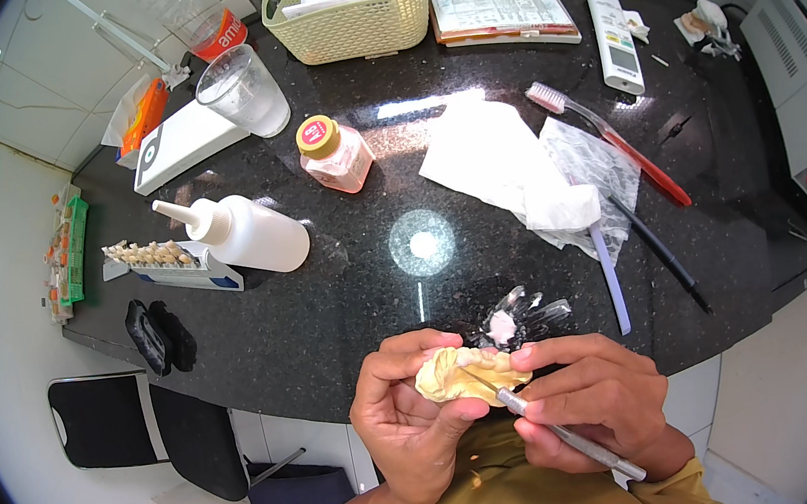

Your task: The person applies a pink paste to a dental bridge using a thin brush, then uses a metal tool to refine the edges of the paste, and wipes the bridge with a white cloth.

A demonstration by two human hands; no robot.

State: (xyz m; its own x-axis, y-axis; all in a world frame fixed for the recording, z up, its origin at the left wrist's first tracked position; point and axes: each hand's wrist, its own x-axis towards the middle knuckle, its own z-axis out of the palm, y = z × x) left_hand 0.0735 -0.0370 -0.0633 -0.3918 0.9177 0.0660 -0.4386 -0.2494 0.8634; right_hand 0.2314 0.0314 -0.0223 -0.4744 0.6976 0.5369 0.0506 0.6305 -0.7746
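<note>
My left hand (401, 439) holds a pale yellow dental cast (449, 377) from the left side, fingers curled behind it and thumb at its lower edge. My right hand (598, 399) grips a silver knurled-handled tool (579, 447) slanting down to the lower right; its thin metal tip rests on the cast. My right index finger reaches to the cast's right end. Just beyond my hands on the dark speckled counter (330, 311) lies a small pile of white material (504, 330) among smears.
Around the counter are a white squeeze bottle (260, 234), pink jar (342, 164), glass (254, 104), tissues (478, 157), brush (649, 161), slim black tool (661, 256), lilac stick (613, 282), basket (346, 27) and remote (616, 45). A machine (798, 103) stands right; a black chair (195, 439) sits lower left.
</note>
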